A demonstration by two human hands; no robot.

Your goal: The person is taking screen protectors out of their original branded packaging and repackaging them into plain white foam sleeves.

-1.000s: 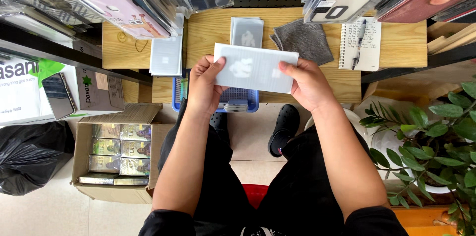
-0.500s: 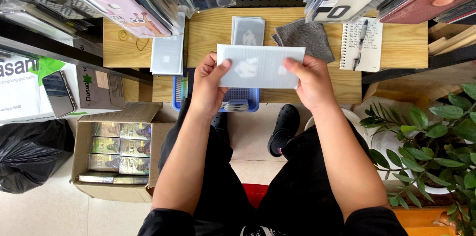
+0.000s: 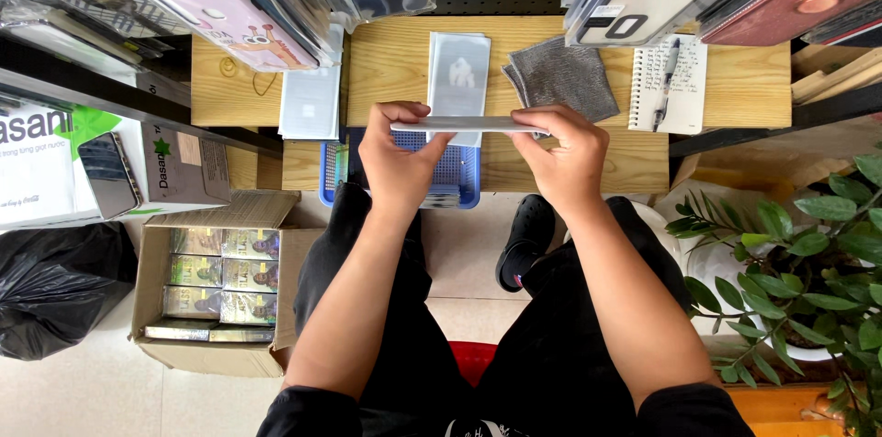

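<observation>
Head view, both hands (image 3: pixel 397 161) (image 3: pixel 565 157) pinching flat packet (image 3: pixel 469 124)

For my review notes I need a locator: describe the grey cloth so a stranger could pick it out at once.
Start at the wooden table at the top of the view. The grey cloth lies on it, just beyond the right hand, between a stack of pale flat packets and a spiral notepad with a pen. It is the only soft, dark, woven thing there.

Blue basket (image 3: pixel 464 181) half hidden behind the hands; flat packet (image 3: pixel 469 124) shows edge-on, its face unseen
</observation>
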